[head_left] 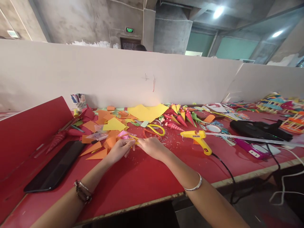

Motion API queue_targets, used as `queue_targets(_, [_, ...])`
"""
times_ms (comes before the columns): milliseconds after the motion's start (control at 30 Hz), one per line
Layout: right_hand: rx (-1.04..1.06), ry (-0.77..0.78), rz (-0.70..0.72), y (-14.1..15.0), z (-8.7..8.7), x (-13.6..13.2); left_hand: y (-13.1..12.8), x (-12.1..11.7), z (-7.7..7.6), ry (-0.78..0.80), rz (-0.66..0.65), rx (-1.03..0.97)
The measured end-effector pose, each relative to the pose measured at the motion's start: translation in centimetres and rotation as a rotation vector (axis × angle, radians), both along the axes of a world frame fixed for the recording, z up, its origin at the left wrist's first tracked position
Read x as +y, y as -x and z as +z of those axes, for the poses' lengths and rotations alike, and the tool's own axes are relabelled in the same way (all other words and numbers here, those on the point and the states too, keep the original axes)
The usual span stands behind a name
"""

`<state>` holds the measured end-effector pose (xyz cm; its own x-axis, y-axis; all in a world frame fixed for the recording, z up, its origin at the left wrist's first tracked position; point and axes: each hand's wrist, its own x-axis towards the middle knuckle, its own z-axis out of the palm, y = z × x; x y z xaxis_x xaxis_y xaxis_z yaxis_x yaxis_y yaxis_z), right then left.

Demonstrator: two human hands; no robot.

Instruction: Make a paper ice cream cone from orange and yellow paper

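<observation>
My left hand (120, 148) and my right hand (150, 146) meet just above the red table (142, 183). Pinched between the fingers of both is a small, thin yellow piece (133, 137), seemingly paper; the fingers cover most of it. Close behind the right hand lie yellow-handled scissors (156, 129). Orange paper pieces (98, 154) spread beside the left hand, with a yellow paper piece (114, 124) on top of the pile. Off to the right of my right hand, a yellow glue gun (198, 139) rests on the table with a long clear glue stick in its back.
Large yellow paper (148, 112) and several red paper cones (181, 120) lie at the back. A black phone (55, 166) is at left, near a pen cup (79, 101). A purple power strip (251, 148), a black bag (261, 129) and cables occupy the right. A white partition (114, 76) stands behind.
</observation>
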<state>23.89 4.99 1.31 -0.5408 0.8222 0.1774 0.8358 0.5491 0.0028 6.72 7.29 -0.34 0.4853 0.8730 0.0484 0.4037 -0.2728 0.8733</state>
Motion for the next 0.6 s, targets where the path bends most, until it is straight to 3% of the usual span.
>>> queue_targets(400, [-0.029,-0.025,-0.025,0.1,-0.3,0.3,-1.2,-1.1,0.4,0.166,0.157,-0.116])
queue_targets(600, [-0.041,-0.044,-0.026,0.1,-0.5,0.4,-1.2,-0.7,0.1,0.223,0.147,-0.138])
